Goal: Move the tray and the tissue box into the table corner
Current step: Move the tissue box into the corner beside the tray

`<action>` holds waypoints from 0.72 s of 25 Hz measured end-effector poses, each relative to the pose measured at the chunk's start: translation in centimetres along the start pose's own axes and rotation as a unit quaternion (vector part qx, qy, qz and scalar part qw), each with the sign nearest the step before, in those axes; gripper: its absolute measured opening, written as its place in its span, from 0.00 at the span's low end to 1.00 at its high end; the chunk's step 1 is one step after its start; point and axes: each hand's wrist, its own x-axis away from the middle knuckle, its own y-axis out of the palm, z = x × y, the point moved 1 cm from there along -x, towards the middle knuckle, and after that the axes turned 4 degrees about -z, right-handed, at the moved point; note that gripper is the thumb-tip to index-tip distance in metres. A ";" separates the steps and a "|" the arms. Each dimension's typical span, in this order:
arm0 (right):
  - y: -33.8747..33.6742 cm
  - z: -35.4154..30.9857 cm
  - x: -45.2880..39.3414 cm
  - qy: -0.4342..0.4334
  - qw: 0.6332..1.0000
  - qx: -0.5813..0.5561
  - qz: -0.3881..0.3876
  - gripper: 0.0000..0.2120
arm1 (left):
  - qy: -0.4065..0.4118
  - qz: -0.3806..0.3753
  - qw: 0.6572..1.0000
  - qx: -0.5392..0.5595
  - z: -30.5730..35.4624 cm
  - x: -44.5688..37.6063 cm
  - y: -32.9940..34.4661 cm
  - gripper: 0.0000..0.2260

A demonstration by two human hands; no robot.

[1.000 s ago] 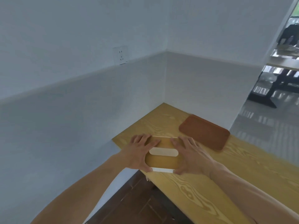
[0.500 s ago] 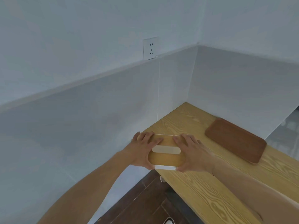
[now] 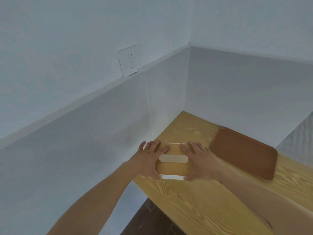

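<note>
One tissue box (image 3: 172, 167) on table (image 3: 194, 209), left hand (image 3: 149, 161) and right hand (image 3: 199, 162) clasping its two ends, one brown tray (image 3: 243, 155) beside, against wall

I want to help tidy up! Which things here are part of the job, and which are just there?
Part of the job:
tissue box, held by left hand and right hand
brown tray
table

Just there:
wall socket
</note>
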 end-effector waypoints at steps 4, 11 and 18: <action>0.4 2.8 -1.8 0.046 0.999 -0.006 -0.001 0.59 | 0.050 -0.018 0.999 -0.007 -0.9 -5.7 -0.1 0.51; 1.6 6.5 -6.2 0.161 0.986 -0.047 -0.008 0.59 | 0.140 -0.068 0.987 -0.040 -3.5 -16.5 -0.3 0.52; 3.2 7.1 -11.9 0.252 0.963 -0.096 -0.026 0.60 | 0.169 -0.146 0.973 -0.052 -6.0 -24.0 0.2 0.54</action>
